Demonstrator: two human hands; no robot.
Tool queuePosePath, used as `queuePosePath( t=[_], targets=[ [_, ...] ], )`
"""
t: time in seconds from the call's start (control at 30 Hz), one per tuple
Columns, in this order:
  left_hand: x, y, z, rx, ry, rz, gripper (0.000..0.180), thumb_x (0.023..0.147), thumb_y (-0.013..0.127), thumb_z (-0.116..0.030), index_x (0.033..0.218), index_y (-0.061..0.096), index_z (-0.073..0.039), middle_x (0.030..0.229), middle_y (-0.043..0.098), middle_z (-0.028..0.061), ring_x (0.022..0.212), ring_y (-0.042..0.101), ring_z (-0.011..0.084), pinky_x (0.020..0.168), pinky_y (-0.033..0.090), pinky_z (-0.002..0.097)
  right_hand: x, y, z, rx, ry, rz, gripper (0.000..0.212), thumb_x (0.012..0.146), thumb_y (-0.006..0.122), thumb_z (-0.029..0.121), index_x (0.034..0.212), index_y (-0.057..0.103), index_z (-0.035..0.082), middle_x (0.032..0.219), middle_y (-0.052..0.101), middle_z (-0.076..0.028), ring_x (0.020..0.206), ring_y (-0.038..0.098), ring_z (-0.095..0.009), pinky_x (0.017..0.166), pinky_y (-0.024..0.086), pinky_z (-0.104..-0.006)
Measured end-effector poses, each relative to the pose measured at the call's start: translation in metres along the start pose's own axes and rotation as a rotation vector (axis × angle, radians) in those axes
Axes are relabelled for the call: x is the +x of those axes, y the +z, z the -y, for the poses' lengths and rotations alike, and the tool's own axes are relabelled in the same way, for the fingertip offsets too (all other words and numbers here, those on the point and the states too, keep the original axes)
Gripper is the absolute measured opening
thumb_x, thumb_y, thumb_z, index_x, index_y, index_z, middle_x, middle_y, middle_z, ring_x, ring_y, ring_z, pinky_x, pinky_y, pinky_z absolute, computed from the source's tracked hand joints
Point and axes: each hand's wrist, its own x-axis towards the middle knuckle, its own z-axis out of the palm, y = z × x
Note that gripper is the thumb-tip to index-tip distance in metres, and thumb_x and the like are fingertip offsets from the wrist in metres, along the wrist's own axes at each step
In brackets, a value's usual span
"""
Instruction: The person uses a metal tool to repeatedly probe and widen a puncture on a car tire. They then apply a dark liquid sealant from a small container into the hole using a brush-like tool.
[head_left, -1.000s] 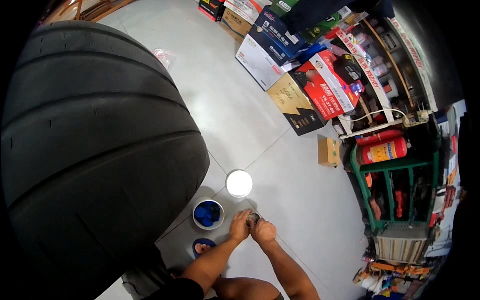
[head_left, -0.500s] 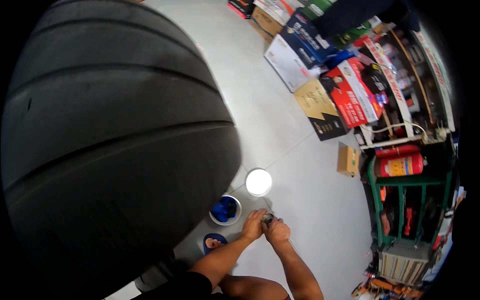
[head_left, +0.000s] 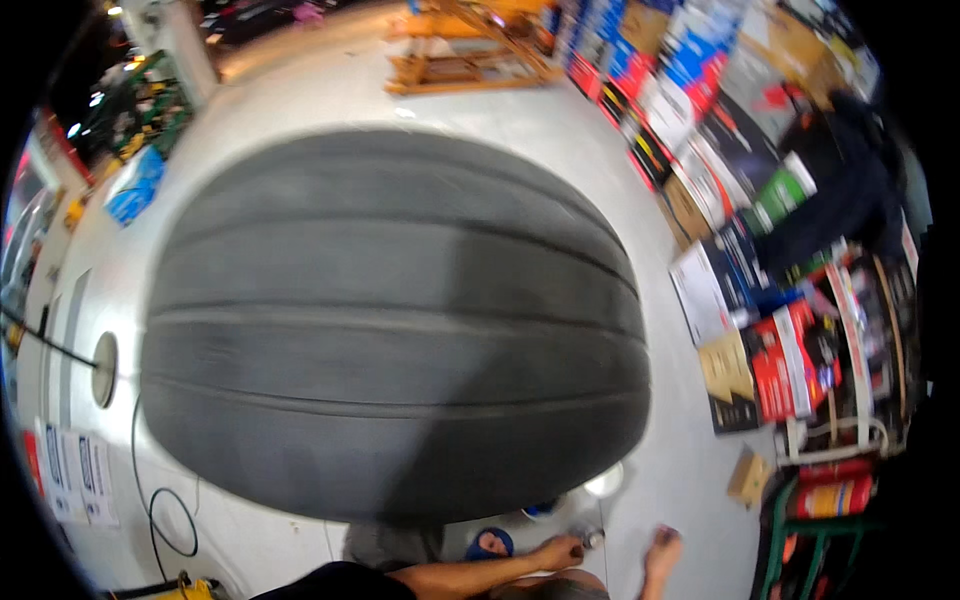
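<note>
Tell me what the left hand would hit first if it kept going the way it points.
The left hand points right, low over the floor. First in line is the small shiny metal object just off its fingertips. The blur hides whether they already touch.

Dark grey tyre (head_left: 395, 325) with lengthwise grooves, blurred. Pale grey floor (head_left: 330, 85). Blue tub (head_left: 491, 545) near the left hand (head_left: 560, 552). White lid (head_left: 605, 482). Red cylinder (head_left: 838, 495). Red, blue and brown boxes (head_left: 770, 365). Black cable (head_left: 165, 510). Orange-brown pallet (head_left: 465, 60).
</note>
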Motion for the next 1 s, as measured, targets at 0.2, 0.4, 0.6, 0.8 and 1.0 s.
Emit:
queuePosePath(
  t=[0.2, 0.4, 0.6, 0.8, 1.0],
  targets=[
    [-0.209, -0.169, -0.159, 0.006, 0.236, -0.273, 0.025, 0.088, 0.055, -0.028, 0.089, 0.059, -0.004, 0.080, 0.062, 0.0102, 0.070, 0.061, 0.0205, 0.059, 0.047, 0.0319, 0.053, -0.176, 0.212, 1.083, 0.183, 0.032, 0.020, 0.082, 0.056, 0.018, 0.095, 0.055, 0.004, 0.084, 0.054, -0.010, 0.061, 0.053, -0.018, 0.055, 0.046, -0.0237],
    [-0.418, -0.253, -0.272, 0.691, 1.015, -0.830, 0.016, 0.079, 0.065, -0.021, 0.068, 0.062, -0.010, 0.067, 0.060, 0.0017, 0.058, 0.058, 0.0145, 0.048, 0.043, 0.0258, 0.045, -0.180, 0.358, 1.585, -0.336, 0.079, 0.015, 0.091, 0.050, 0.017, 0.097, 0.044, 0.005, 0.094, 0.046, -0.008, 0.065, 0.047, -0.008, 0.047, 0.039, -0.0141],
    [-0.389, -0.306, -0.286, 0.917, 0.589, -1.460, 0.022, 0.059, 0.072, -0.014, 0.077, 0.060, -0.009, 0.080, 0.057, 0.0047, 0.070, 0.055, 0.0227, 0.060, 0.042, 0.0328, -0.014, -0.133, 0.503, 1.475, -0.592, 0.365, 0.042, 0.068, 0.075, 0.005, 0.074, 0.033, 0.009, 0.076, 0.040, -0.005, 0.048, 0.041, -0.011, 0.036, 0.036, -0.0178],
    [-0.402, -0.296, -0.298, 0.908, 0.440, -1.391, 0.019, 0.062, 0.069, -0.017, 0.077, 0.058, -0.011, 0.083, 0.057, 0.0061, 0.073, 0.054, 0.0244, 0.064, 0.041, 0.0367, -0.008, -0.121, 0.550, 1.368, -0.844, 0.769, 0.021, 0.070, 0.067, -0.004, 0.067, 0.049, 0.005, 0.078, 0.053, -0.012, 0.059, 0.059, -0.023, 0.049, 0.052, -0.0278],
    [-0.402, -0.316, -0.313, 0.879, 0.590, -1.299, 0.025, 0.058, 0.071, -0.008, 0.081, 0.061, -0.003, 0.088, 0.059, 0.0104, 0.075, 0.057, 0.0270, 0.065, 0.044, 0.0360, -0.015, -0.114, 0.560, 1.344, -0.859, 0.764, 0.026, 0.066, 0.070, -0.009, 0.068, 0.048, 0.005, 0.078, 0.053, -0.014, 0.063, 0.059, -0.026, 0.054, 0.055, -0.0303]
  ],
)
